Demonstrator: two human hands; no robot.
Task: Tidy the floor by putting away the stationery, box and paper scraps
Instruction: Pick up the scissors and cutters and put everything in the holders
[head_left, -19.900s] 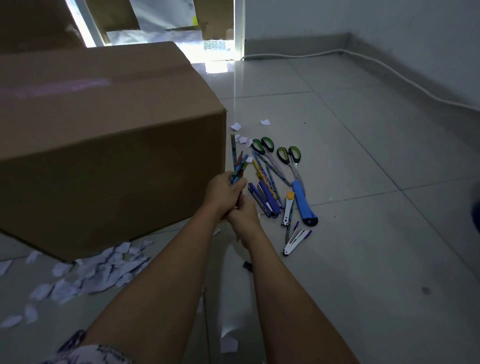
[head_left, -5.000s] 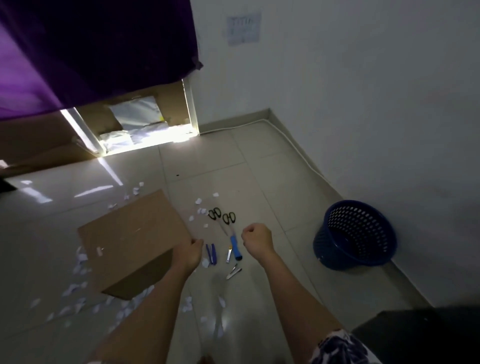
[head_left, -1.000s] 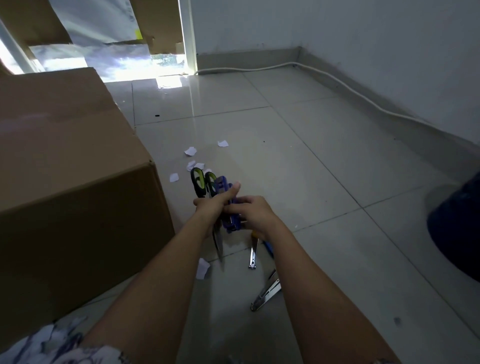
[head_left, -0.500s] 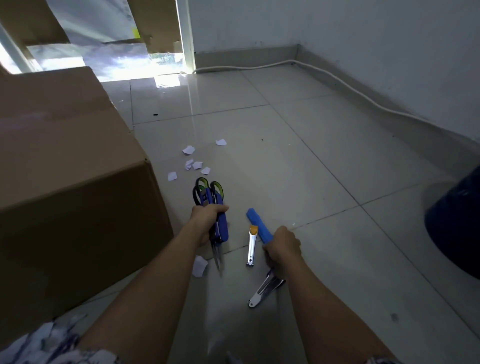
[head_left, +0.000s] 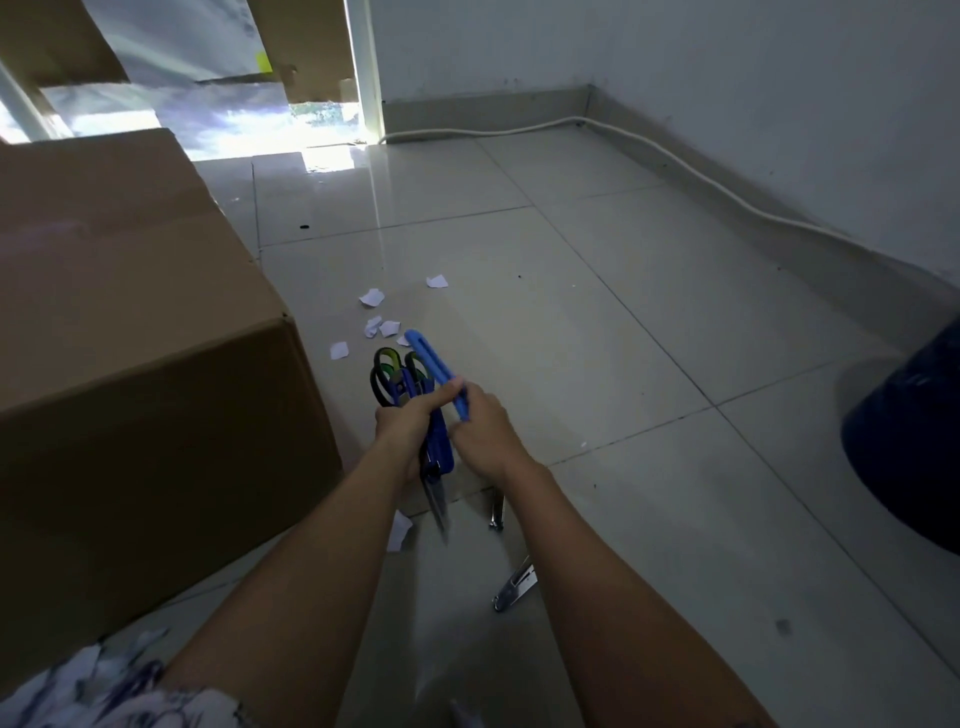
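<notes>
Hands meet just beside the cardboard box: the right hand, which half a second ago was closing on the blue cutter down on the floor, now grips it lifted and lays it against the scissors bunched in the grip of the left hand. Two metal tools and paper scraps remain on the floor near the box, so gathering looks well along yet unfinished.
</notes>
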